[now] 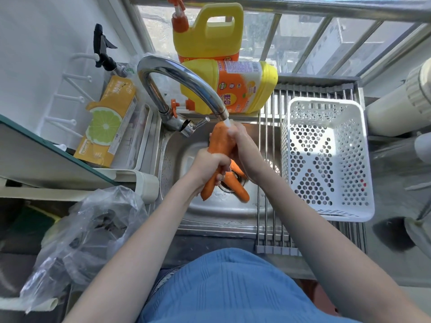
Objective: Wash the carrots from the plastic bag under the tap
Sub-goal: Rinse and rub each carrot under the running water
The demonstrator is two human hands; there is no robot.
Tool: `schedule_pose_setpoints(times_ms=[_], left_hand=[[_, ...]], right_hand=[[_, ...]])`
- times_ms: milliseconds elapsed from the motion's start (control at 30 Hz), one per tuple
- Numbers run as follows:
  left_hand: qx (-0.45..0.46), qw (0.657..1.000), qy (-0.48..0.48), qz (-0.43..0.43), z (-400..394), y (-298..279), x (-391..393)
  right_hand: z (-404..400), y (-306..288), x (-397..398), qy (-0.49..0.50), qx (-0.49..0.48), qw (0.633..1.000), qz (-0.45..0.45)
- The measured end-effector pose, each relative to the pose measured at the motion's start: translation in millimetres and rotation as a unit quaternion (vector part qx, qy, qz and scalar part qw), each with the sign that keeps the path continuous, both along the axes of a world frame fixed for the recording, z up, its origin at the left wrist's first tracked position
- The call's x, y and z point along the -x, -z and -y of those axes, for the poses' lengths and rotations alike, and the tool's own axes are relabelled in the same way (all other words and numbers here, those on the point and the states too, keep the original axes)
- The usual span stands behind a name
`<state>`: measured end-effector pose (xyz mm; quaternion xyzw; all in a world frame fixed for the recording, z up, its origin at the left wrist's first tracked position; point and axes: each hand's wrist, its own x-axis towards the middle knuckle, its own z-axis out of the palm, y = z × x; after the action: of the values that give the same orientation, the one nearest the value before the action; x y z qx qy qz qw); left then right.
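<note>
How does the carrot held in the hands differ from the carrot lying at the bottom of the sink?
The held carrot is up under the tap, in the running water; the sink carrot lies on the drain, out of the stream. The left hand and right hand grip the held carrot; nothing grips the sink carrot. The held carrot looks thicker. Both are orange and wet.

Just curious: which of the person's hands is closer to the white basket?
The right hand. It rubs the carrot under the tap, beside the white basket; the left hand grips the carrot farther away.
</note>
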<state>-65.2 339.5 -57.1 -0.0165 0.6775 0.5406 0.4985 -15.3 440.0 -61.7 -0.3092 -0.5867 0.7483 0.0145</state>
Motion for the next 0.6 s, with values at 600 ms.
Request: schedule_pose_setpoints(times_ms=[600], left_hand=[[-0.008,0.999,-0.013,0.031,7.0,0.7,-4.2]], right_hand=[[0.4,1.0,-7.5,-0.092,-0.216,0.972,-0.006]])
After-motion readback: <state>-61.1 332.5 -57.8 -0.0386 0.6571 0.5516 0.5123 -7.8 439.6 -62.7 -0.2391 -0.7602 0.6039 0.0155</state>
